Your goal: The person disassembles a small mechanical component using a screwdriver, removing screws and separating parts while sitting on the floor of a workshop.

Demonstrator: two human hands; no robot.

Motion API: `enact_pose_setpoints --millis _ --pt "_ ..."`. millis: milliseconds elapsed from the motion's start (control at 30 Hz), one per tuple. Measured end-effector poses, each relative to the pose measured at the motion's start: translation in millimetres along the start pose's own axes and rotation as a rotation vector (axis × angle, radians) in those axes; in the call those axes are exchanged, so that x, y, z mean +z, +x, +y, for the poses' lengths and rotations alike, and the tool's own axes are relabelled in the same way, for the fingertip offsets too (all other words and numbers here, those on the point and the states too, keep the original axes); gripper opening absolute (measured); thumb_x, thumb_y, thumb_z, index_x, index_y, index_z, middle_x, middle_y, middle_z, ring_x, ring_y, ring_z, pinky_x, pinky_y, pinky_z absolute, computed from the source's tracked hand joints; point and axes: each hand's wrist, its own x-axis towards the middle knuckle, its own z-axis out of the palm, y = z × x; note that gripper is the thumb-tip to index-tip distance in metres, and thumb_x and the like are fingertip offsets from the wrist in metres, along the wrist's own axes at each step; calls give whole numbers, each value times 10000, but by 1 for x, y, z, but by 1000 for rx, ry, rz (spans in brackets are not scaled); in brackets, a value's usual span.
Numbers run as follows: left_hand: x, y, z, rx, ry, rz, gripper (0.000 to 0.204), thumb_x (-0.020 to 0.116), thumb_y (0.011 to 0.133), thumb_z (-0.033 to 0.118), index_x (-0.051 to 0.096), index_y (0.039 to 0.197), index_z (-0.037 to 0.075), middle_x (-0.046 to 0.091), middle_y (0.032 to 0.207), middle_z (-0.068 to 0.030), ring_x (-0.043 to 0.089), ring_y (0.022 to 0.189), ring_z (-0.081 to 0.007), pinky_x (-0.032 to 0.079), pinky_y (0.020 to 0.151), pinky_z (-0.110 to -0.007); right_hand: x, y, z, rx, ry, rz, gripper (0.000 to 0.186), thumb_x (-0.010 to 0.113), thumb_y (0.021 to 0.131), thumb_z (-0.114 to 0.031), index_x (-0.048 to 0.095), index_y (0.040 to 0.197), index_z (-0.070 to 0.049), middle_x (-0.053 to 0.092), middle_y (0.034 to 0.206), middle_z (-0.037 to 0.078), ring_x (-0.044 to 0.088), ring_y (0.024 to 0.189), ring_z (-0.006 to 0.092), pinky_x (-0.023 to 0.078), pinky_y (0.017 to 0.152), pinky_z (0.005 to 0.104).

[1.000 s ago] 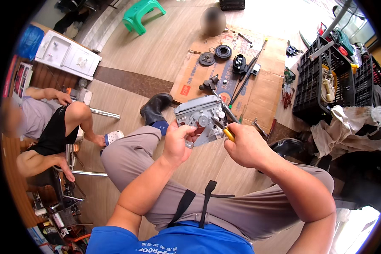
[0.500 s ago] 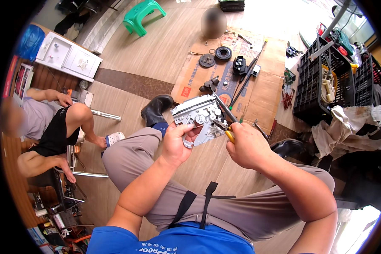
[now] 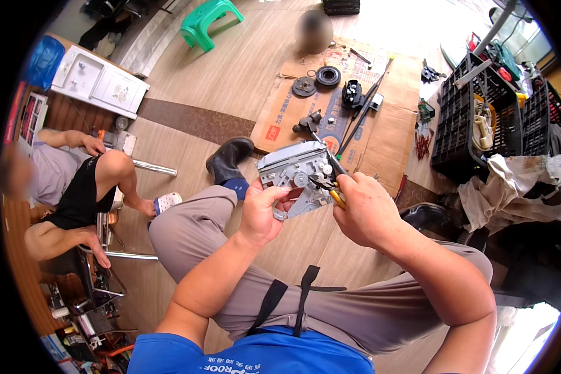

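The left hand (image 3: pixel 260 210), closed, grips a grey metal mechanism (image 3: pixel 302 164) by its seven-to-eight-o'clock edge; the right hand (image 3: pixel 366 209) wraps around yellow-handled pliers (image 3: pixel 338 198), nose at the mechanism's three o'clock. Cardboard (image 3: pixel 402 106) lies toward one o'clock.

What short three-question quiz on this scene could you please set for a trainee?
1. Multiple choice: what does the person's right hand hold?
A) a white cloth
B) yellow-handled pliers
C) a black boot

2. True or false: the left hand grips the grey metal mechanism.

3. Fill in the blank: in the picture, the green stool stands to the ____ of the cardboard sheet.

Key: 1. B; 2. True; 3. left
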Motion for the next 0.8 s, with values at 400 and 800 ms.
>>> enact_pose_setpoints --millis 400,800 --pt "7 -2 0 27 38 25 371 517 853 -29 564 1220 -5 681 1112 -132 699 959 -229 570 814 -332 -6 -1 -3 31 28 -73 216 618 840 -169 573 935 20 615 953 227 622 938 380 512 838 460" --pt "4 -3 -2 49 84 -2 372 506 846 -44 561 1213 -26 675 1111 -138 694 975 -231 573 854 -354 -2 1 -5 176 247 -200 209 589 845 -170 609 907 29 658 891 261 649 889 414 516 829 476"
